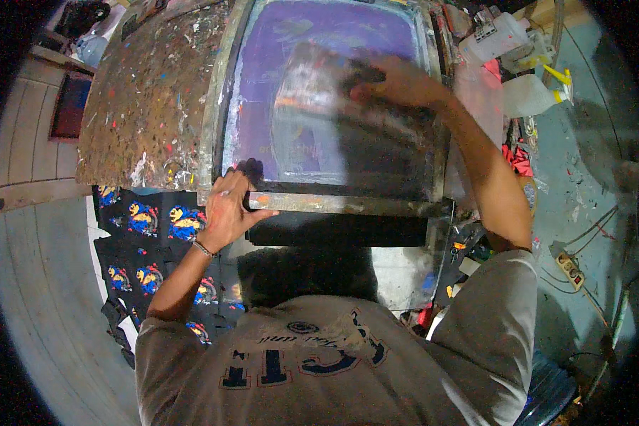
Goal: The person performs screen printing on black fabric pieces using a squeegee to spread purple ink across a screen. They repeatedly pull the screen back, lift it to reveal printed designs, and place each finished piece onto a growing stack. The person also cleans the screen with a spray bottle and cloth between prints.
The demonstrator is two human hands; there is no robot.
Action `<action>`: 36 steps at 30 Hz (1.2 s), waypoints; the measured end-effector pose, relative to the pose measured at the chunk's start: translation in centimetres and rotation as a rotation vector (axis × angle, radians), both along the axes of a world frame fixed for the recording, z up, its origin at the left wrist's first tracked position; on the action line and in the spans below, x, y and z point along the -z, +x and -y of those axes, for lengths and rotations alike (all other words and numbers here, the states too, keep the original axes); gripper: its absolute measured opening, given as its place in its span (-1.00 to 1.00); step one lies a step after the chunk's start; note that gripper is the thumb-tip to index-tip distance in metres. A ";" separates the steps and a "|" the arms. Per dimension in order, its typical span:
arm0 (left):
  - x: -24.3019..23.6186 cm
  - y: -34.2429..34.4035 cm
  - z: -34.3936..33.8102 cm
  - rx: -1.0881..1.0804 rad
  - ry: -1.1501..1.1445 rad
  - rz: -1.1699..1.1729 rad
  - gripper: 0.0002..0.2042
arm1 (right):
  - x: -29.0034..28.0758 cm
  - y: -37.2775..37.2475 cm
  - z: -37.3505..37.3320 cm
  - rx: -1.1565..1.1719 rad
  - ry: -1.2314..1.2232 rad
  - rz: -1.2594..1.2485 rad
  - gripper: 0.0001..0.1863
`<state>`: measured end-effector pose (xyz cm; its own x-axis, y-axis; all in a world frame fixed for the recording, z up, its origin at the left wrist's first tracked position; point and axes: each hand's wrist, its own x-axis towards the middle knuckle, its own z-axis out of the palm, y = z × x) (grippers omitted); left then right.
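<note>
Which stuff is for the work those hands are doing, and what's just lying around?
For the job:
screen-printing frame, left hand on its near corner
purple mesh inside it
likely a squeegee, blurred, in the right hand
probably the printed black pieces

Seemingly just lying about:
yellow-trigger spray bottle
power strip
white plastic jug

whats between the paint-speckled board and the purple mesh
In the head view, the frame's left rail lies between the paint-speckled board and the purple mesh.

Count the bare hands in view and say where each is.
2: the left hand at the near-left corner of the frame; the right hand, blurred, over the purple screen. No others show.
</note>
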<state>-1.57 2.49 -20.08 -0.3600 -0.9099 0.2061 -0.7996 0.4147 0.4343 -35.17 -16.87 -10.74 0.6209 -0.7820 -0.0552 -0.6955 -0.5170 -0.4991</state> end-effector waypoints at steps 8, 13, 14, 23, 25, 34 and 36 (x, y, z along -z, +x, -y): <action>-0.2 0.0 0.2 0.010 -0.026 -0.008 -0.44 | 2.6 0.9 1.4 0.193 -0.488 -0.230 -0.59; 0.0 0.1 0.2 0.002 -0.013 -0.012 -0.45 | 2.5 0.9 2.7 0.208 -0.521 -0.117 -0.60; 0.0 0.1 0.1 0.003 -0.006 -0.015 -0.45 | 2.2 0.7 3.3 0.215 -0.500 -0.082 -0.60; 0.2 0.0 0.1 -0.009 -0.003 -0.051 -0.45 | 8.1 2.1 -3.1 0.144 -0.835 -0.218 -0.65; 0.4 0.1 0.2 -0.013 -0.007 -0.047 -0.45 | 8.8 1.9 -5.2 0.151 -0.865 -0.205 -0.64; -0.1 -0.2 0.1 -0.014 -0.045 -0.029 -0.46 | 0.9 0.4 2.0 0.275 -0.322 -0.067 -0.67; 0.2 0.0 0.1 -0.001 -0.040 -0.023 -0.46 | 1.1 0.9 3.0 0.263 -0.292 -0.130 -0.70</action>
<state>-1.55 2.38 -20.26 -0.3540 -0.9010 0.2507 -0.7900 0.4315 0.4355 -34.24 -19.83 -11.87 0.4002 -0.9075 0.1280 -0.8702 -0.4201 -0.2574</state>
